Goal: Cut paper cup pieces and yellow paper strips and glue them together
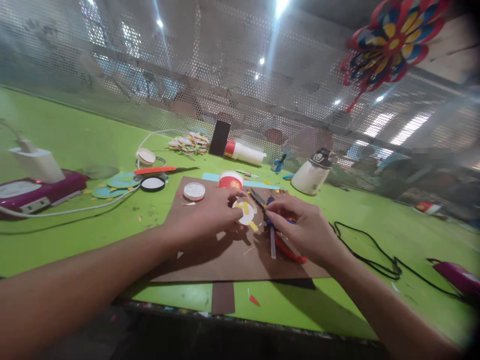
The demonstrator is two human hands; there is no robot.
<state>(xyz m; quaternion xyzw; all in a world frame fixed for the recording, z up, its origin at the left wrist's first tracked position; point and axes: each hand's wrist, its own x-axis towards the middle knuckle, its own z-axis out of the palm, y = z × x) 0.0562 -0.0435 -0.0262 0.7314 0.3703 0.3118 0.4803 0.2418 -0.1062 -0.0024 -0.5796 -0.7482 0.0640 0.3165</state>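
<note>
My left hand (215, 212) pinches the edge of a round white paper disc (246, 214) with yellow strips across it, held over a brown board (210, 265). My right hand (296, 217) has its thumb and fingers closed on a blue glue gun (269, 220), partly hidden by the hand. A translucent glue stick (273, 245) pokes out of it toward me. Under the right hand lies a red-handled tool (290, 250), mostly covered. Just beyond the disc stands a red and white paper cup (230, 180). Another round white disc (194, 191) rests on the board's left part.
At left are an orange cutter (155, 170), a black round lid (153, 184), blue-green discs (116, 186) and a purple power strip (56, 192). Behind are a phone (220, 138), stacked discs (189, 144) and a white bottle (313, 175). A black cable (369, 247) loops at right.
</note>
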